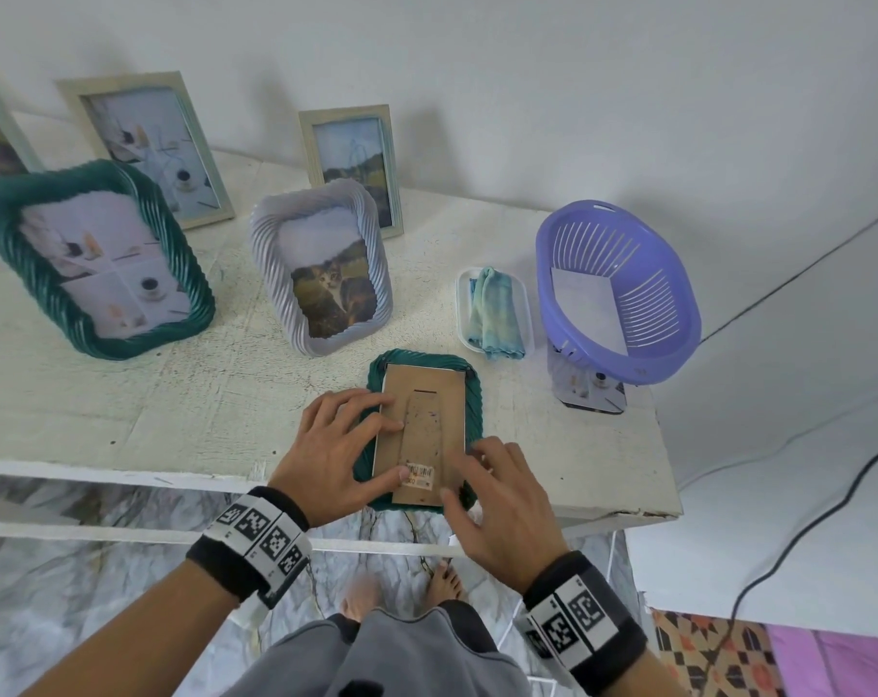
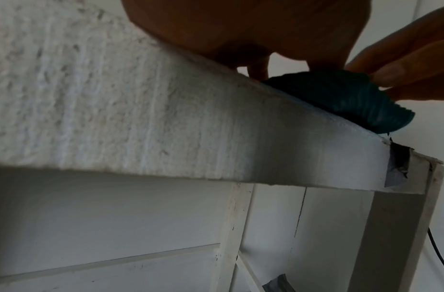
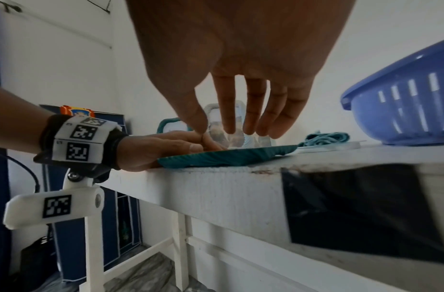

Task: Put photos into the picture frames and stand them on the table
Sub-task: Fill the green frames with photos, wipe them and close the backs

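Observation:
A teal ribbed picture frame (image 1: 475,394) lies face down at the table's front edge, its brown cardboard back (image 1: 427,420) facing up with a barcode sticker near the bottom. My left hand (image 1: 336,445) rests on the frame's left side, fingers flat on the cardboard and thumb by the sticker. My right hand (image 1: 502,500) is spread over the frame's lower right corner, fingers straight. In the right wrist view the right hand (image 3: 251,110) points its fingers down just above the frame (image 3: 228,156), beside the left hand (image 3: 166,146). The left wrist view shows the frame's (image 2: 340,98) near edge.
Standing with photos: a big teal frame (image 1: 95,259), a pale ribbed frame with a cat picture (image 1: 321,264), and two plain frames (image 1: 150,143) (image 1: 351,163) at the back. A tray with a blue cloth (image 1: 492,309) and a purple basket (image 1: 618,289) sit right.

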